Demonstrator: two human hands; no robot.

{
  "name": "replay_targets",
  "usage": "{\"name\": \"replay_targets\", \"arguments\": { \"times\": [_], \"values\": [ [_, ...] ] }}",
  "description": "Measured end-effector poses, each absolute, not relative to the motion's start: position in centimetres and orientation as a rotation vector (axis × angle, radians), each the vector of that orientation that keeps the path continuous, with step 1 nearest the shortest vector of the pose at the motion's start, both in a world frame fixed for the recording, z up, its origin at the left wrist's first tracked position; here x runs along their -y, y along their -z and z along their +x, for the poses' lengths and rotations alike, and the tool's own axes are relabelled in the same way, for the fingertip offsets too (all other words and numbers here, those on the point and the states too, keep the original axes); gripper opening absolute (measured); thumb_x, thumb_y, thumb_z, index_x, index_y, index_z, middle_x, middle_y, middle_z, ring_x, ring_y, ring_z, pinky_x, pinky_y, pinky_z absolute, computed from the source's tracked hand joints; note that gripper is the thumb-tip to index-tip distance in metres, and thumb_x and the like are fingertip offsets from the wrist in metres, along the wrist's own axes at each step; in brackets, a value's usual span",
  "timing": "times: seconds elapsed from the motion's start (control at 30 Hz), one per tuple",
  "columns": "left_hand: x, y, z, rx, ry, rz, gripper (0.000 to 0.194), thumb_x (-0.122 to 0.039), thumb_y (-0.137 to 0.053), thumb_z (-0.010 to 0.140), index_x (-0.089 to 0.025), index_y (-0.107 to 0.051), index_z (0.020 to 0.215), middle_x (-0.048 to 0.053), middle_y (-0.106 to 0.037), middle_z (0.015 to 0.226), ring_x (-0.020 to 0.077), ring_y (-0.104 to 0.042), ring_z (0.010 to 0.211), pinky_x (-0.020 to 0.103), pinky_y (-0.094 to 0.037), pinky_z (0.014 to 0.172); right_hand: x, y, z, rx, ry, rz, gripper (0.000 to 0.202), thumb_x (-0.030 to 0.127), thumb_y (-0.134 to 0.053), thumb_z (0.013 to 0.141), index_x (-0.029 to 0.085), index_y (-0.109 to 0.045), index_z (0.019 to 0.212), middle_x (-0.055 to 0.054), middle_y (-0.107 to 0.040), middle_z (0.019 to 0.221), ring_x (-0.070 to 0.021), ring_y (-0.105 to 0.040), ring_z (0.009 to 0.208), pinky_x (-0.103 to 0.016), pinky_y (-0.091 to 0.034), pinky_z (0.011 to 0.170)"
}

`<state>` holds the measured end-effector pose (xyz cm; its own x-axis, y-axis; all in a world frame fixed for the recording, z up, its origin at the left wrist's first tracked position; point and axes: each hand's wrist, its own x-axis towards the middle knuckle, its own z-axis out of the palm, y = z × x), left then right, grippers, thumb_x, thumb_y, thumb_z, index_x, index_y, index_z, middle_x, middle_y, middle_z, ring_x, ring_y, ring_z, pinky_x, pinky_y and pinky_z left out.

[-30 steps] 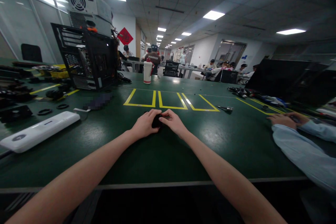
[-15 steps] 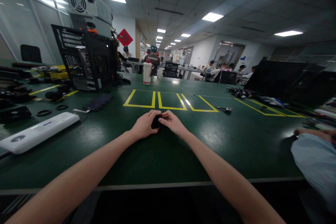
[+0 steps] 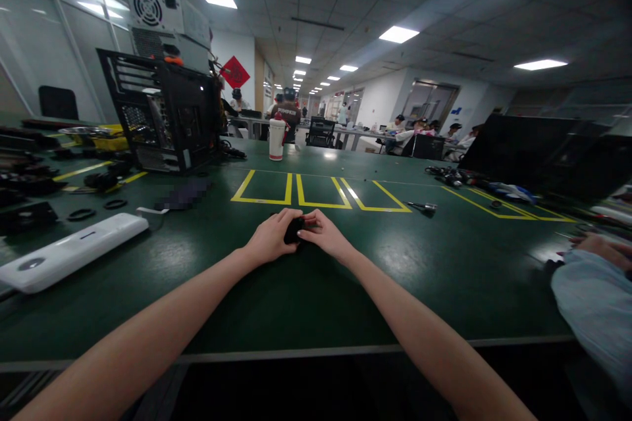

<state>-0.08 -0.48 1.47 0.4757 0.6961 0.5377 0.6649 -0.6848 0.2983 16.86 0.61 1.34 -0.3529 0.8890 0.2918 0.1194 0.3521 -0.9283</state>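
Between my hands, just in front of the yellow-taped rectangles (image 3: 323,206), is a small dark rounded object (image 3: 293,230); its kind is hard to make out. My left hand (image 3: 270,235) is closed around its left side, the thumb low and the fingers over the top. From the other side my right hand (image 3: 322,234) meets it, fingers curled and thumb tip pressed to its right face. The fingers hide much of the object. Both forearms reach over the green table (image 3: 291,316).
A white power strip (image 3: 79,251) and black rings (image 3: 81,214) lie at left. Behind them stands an open computer case (image 3: 165,112). A white cup (image 3: 277,138) is at the back, a metal-ended tool (image 3: 428,208) right of the tape. A co-worker's sleeve (image 3: 592,296) is at far right.
My right thumb has shifted slightly down on the dark object, while my left hand keeps its hold. At far right, the co-worker's arm and hand have moved a little.
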Motion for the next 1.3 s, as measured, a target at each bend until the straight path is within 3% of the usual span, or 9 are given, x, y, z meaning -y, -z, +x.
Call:
{"name": "replay_targets", "arguments": {
  "times": [0.13,0.3,0.5,0.7,0.9,1.07,1.3],
  "values": [
    [0.42,-1.44,-0.15,-1.234,-0.995,2.653,0.063,-0.025,-0.063,0.063,-0.025,-0.034,0.119,0.004,-0.047,0.116,0.0231,-0.049,0.104,0.038,-0.042,0.086,-0.65,-1.34,16.68,1.727,-1.043,-0.880,0.021,0.033,-0.059,0.069,0.018,-0.050,0.082,-0.001,-0.055,0.086,-0.0140,-0.054,0.085,-0.033,-0.044,0.081],
    [0.37,-1.41,-0.27,-1.235,-0.987,2.644,0.063,-0.025,-0.063,0.063,-0.025,-0.034,0.118,0.004,-0.047,0.116,0.0229,-0.049,0.104,0.038,-0.042,0.086,-0.66,-1.43,16.78,1.691,-1.113,-0.975,0.030,0.032,-0.060,0.068,0.017,-0.052,0.093,-0.004,-0.056,0.094,-0.0151,-0.055,0.087,-0.036,-0.043,0.083],
    [0.43,-1.49,-0.33,-1.229,-0.979,2.647,0.062,-0.024,-0.062,0.064,-0.025,-0.034,0.118,0.004,-0.047,0.116,0.0230,-0.049,0.104,0.038,-0.043,0.085,-0.48,-1.26,16.90,1.713,-1.143,-0.888,0.037,0.024,-0.070,0.058,0.019,-0.048,0.087,-0.002,-0.053,0.093,-0.0155,-0.054,0.090,-0.035,-0.044,0.083],
    [0.35,-1.44,-0.24,-1.236,-0.978,2.648,0.062,-0.025,-0.063,0.063,-0.025,-0.034,0.118,0.004,-0.048,0.115,0.0231,-0.050,0.103,0.038,-0.043,0.086,-0.58,-1.30,16.42,1.686,-1.063,-0.864,0.020,0.033,-0.058,0.070,0.018,-0.050,0.081,-0.001,-0.054,0.085,-0.0132,-0.054,0.082,-0.033,-0.044,0.081],
    [0.47,-1.57,-0.20,-1.235,-0.971,2.654,0.062,-0.024,-0.062,0.063,-0.025,-0.033,0.118,0.003,-0.048,0.115,0.0229,-0.049,0.103,0.038,-0.043,0.086,-0.49,-1.60,16.57,1.664,-1.129,-0.957,0.026,0.029,-0.061,0.067,0.017,-0.052,0.089,-0.004,-0.056,0.091,-0.0144,-0.055,0.083,-0.035,-0.043,0.082],
    [0.51,-1.69,-0.20,-1.215,-0.977,2.646,0.061,-0.025,-0.062,0.064,-0.025,-0.034,0.118,0.004,-0.048,0.114,0.0224,-0.050,0.102,0.038,-0.042,0.085,-0.33,-1.45,16.85,1.675,-1.172,-0.831,0.031,0.024,-0.068,0.059,0.019,-0.050,0.084,-0.001,-0.054,0.093,-0.0144,-0.055,0.088,-0.034,-0.043,0.084],
    [0.22,-1.45,-0.11,-1.241,-0.983,2.646,0.062,-0.024,-0.063,0.063,-0.025,-0.034,0.118,0.003,-0.048,0.114,0.0224,-0.049,0.103,0.037,-0.042,0.086,-0.61,-1.14,16.49,1.626,-1.105,-0.852,0.020,0.029,-0.061,0.068,0.018,-0.051,0.082,0.000,-0.055,0.085,-0.0129,-0.056,0.079,-0.032,-0.045,0.078]
  ]
}}
